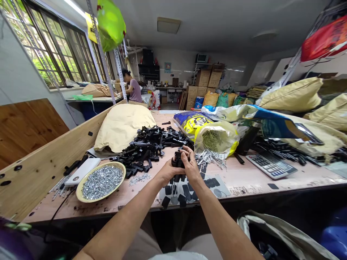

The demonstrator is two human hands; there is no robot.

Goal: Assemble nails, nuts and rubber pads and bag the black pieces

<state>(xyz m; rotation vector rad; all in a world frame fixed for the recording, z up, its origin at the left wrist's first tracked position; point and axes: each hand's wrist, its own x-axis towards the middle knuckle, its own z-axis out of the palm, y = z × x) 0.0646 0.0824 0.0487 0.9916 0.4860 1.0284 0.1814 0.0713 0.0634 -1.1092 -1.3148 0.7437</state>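
Close together over the front of the table, my left hand (pixel 168 172) and my right hand (pixel 192 167) are both closed around a black plastic part (pixel 178 159). Fingers cover much of it, so its full shape is hidden. Just beyond lies a heap of black plastic parts (pixel 151 144). Long silver screws (pixel 210 158) spill out beside my right hand, in front of an open yellow bag (pixel 199 139). To the left, small metal nuts (pixel 103 182) fill a yellow bowl (pixel 124 176), and a few loose nuts (pixel 139 178) lie nearby. Flat black pieces (pixel 187 191) lie under my hands.
A cream sack (pixel 124 124) lies behind the heap, along a wooden side board (pixel 54 159). A white phone-like object (pixel 82 171) touches the bowl's side. A calculator (pixel 271 166) and a dark bottle (pixel 248 139) are at right. Farther back, a person (pixel 135 90) sits at another table.
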